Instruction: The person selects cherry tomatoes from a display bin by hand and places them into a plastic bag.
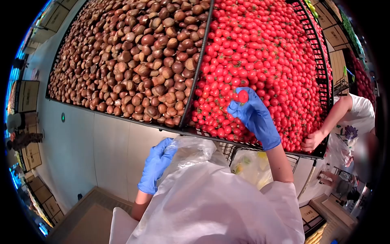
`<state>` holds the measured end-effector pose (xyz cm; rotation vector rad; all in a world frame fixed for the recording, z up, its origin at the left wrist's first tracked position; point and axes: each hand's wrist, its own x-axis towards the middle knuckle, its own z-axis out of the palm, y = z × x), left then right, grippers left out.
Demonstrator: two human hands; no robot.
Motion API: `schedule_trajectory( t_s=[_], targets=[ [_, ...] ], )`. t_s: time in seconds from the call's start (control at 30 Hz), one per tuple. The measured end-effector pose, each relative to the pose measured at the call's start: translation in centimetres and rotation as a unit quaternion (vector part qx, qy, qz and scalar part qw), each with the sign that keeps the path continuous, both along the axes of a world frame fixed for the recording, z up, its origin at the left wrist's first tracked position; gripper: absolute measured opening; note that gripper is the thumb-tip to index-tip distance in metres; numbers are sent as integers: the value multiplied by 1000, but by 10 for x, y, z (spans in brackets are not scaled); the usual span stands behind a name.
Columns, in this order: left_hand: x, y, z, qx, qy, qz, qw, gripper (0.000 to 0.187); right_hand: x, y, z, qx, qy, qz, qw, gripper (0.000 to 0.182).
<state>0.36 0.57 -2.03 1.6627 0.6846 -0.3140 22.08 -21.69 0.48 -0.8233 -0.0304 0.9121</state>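
Observation:
Above the heap of cherry tomatoes [252,49], my right hand [255,116] in a blue glove is closed in a pinch on a red cherry tomato [243,96]. My left hand [156,164], gloved in blue too, grips the edge of a clear plastic bag [193,150] in front of my chest, below the bin's front rim. What the bag contains, if anything, I cannot make out. Chestnuts [134,61] fill the bin section to the left of the tomatoes, beyond a black divider [199,61].
A black crate edge [317,44] borders the tomatoes on the right. Another person's hand [313,141] rests at the tomatoes' front right corner. A bag with yellow-green contents [252,167] sits in a wire cart below the bin. Cardboard boxes [27,96] stand at far left.

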Motion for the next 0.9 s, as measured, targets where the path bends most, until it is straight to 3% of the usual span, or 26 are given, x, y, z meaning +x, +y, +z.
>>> schedule_trajectory(
  t_s=[0.07, 0.17, 0.2, 0.33, 0.4, 0.5, 0.57, 0.7, 0.83, 0.9],
  targets=[
    [-3, 0, -8, 86, 23, -9, 996, 25, -2, -7, -9, 89, 91, -46, 991, 36],
    [7, 1, 2, 40, 27, -9, 999, 25, -6, -3, 3, 56, 135, -136, 980, 31],
    [7, 0, 3, 42, 27, -13, 999, 25, -1, -3, -4, 142, 116, -72, 980, 27],
    [11, 0, 8, 52, 33, -12, 998, 24, -3, -8, -2, 71, 59, -97, 991, 22],
    [12, 0, 10, 22, 46, -16, 999, 25, -2, -13, -2, 120, 100, -41, 987, 21],
    [8, -2, 4, 5, 47, -4, 999, 27, -1, -17, -1, 117, 148, -66, 980, 22],
    [2, -4, -5, 83, 82, 18, 993, 30, 2, -23, -8, 146, 160, -62, 974, 24],
    [6, -4, -2, 62, 74, 3, 995, 32, 6, -32, -7, 170, 175, -49, 969, 26],
    [12, -4, 5, 18, 44, -5, 999, 31, 8, -42, -1, 126, 135, -82, 979, 30],
    [15, -5, 5, -4, 31, -8, 999, 30, 16, -52, -1, 48, 19, -149, 987, 31]
  ],
)
